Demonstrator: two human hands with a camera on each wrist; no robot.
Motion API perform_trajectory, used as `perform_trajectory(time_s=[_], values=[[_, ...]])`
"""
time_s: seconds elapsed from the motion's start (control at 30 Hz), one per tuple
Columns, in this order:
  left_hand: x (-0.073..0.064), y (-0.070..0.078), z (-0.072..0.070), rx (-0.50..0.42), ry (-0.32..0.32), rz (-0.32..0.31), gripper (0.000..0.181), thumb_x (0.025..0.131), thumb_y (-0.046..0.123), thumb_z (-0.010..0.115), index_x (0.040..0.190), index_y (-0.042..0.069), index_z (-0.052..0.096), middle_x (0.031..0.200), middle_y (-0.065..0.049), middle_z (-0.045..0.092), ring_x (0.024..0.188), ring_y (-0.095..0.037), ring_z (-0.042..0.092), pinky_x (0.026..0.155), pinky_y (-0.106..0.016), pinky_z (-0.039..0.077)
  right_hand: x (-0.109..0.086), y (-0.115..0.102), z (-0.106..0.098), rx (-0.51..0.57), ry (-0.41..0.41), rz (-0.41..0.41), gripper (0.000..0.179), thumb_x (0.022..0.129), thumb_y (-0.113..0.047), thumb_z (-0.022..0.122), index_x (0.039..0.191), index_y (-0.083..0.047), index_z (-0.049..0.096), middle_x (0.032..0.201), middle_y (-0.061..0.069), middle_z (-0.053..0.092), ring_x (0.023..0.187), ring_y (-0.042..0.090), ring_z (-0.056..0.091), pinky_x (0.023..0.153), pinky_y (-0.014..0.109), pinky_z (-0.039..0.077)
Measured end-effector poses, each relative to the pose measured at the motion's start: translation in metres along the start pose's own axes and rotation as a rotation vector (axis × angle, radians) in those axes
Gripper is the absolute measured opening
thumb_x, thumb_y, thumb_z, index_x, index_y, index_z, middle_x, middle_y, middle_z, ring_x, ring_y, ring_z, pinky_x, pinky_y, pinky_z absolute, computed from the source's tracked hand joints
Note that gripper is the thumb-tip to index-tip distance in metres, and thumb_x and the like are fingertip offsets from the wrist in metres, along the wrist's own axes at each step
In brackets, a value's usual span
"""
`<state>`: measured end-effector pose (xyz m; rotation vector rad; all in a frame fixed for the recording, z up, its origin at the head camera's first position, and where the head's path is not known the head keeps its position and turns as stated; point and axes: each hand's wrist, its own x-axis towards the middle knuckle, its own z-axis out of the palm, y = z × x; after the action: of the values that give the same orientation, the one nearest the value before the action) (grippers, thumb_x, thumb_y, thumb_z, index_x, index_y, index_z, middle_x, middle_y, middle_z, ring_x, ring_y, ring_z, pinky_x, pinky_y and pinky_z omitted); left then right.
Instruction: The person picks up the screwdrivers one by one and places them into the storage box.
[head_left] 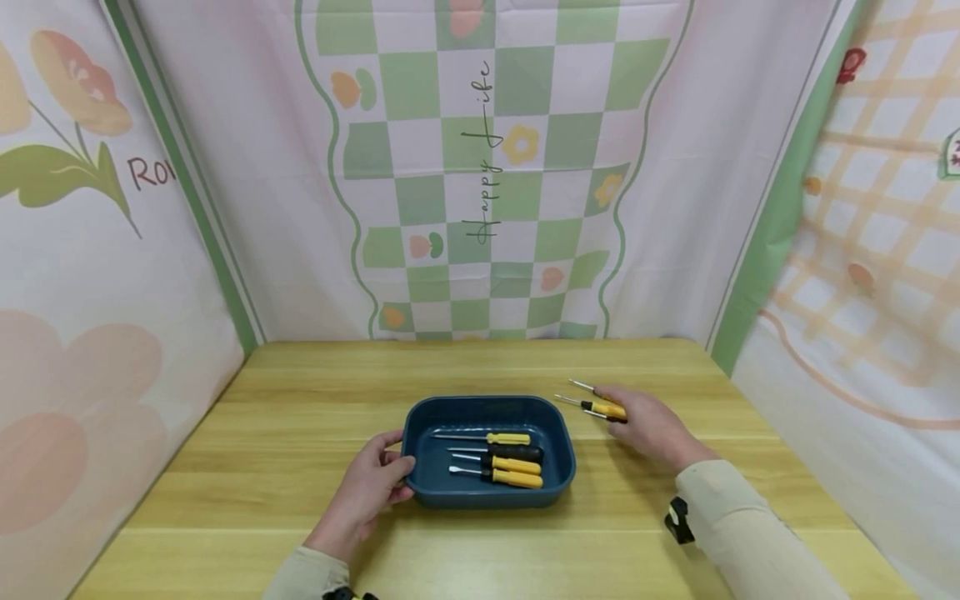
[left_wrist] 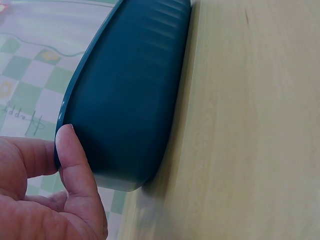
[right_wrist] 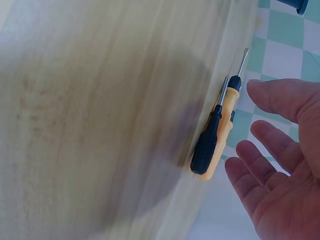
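Closest to me are the pale sleeves (head_left: 727, 508), and then the left hand (head_left: 367, 483) of the person I am guiding from far away. It pinches the left end of the blue box (head_left: 487, 500), with the thumb and fingers on both sides of the rim. The box sits flat on the desk (head_left: 315, 392), and four screwdrivers lie in it side by side: three with yellow handles (head_left: 517, 479) and one with a black handle (head_left: 528, 454). A bit farther off, to the right of the box, is the right hand (head_left: 651, 423). Its thumb and fingers are spread apart, and the right wrist view shows it holding nothing. Just beside it, on the desk, is a small bunch of loose screwdrivers (head_left: 609, 410); I count three. Past the desk hangs a green and white checked cloth (head_left: 517, 192). I think we are partway through putting the screwdrivers in the box, at the step of reaching for one. Next, I would have the right hand pinch just one handle, lift it free of the others, and bring it left over the rim, while the left hand keeps the box from sliding.
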<state>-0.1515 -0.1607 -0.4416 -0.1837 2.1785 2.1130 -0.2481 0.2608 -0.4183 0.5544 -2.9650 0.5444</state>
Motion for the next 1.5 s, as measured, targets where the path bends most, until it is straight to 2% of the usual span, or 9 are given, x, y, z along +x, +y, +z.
perform_trajectory(time_s=[0.2,0.4,0.73,1.03,1.27,1.5], values=[[0.0,-0.001,0.0,-0.002,0.003,0.001,0.053,0.102,0.008,0.061,0.152,0.002,0.045,0.112,-0.016,0.055,0.072,-0.019,0.062,0.063,-0.026,0.059,-0.002,0.002,0.0,0.001,-0.026,0.014,0.057,0.093,-0.008,0.073,0.147,-0.002,0.056,0.141,0.032,0.058,0.127,0.053,0.057,0.104,0.07,0.044],[0.0,-0.001,0.0,0.0,0.004,0.0,0.053,0.102,0.008,0.061,0.152,0.002,0.045,0.113,-0.016,0.055,0.073,-0.02,0.062,0.063,-0.026,0.059,-0.003,0.003,0.001,0.007,-0.056,0.039,0.05,0.096,-0.009,0.07,0.144,-0.001,0.058,0.131,0.03,0.065,0.124,0.051,0.059,0.104,0.069,0.045],[0.0,-0.002,0.0,0.002,0.005,-0.001,0.053,0.103,0.008,0.061,0.152,0.002,0.045,0.113,-0.016,0.055,0.073,-0.02,0.062,0.063,-0.026,0.059,-0.005,0.01,0.003,-0.021,-0.059,0.033,0.045,0.093,-0.008,0.073,0.136,0.001,0.064,0.122,0.028,0.069,0.116,0.049,0.064,0.1,0.067,0.048],[0.001,-0.002,0.001,-0.008,0.0,0.008,0.052,0.102,0.007,0.06,0.151,0.001,0.046,0.11,-0.016,0.056,0.071,-0.019,0.062,0.063,-0.025,0.059,-0.005,0.014,0.005,-0.043,-0.072,0.014,0.041,0.091,-0.008,0.074,0.13,0.001,0.067,0.113,0.02,0.073,0.107,0.039,0.068,0.097,0.063,0.052],[0.001,-0.002,0.001,-0.007,0.001,0.011,0.052,0.102,0.006,0.06,0.151,0.001,0.046,0.11,-0.016,0.056,0.072,-0.019,0.062,0.063,-0.026,0.059,-0.004,0.012,0.006,-0.05,-0.077,0.016,0.039,0.089,-0.006,0.075,0.127,0.0,0.069,0.109,0.018,0.073,0.104,0.038,0.068,0.095,0.061,0.053],[-0.001,-0.001,0.001,-0.007,0.005,0.009,0.052,0.101,0.006,0.061,0.151,0.001,0.047,0.11,-0.016,0.057,0.072,-0.019,0.062,0.063,-0.026,0.059,-0.001,0.012,0.009,-0.048,-0.083,0.039,0.034,0.089,-0.005,0.075,0.122,-0.001,0.071,0.098,0.007,0.071,0.092,0.026,0.065,0.09,0.056,0.055]])
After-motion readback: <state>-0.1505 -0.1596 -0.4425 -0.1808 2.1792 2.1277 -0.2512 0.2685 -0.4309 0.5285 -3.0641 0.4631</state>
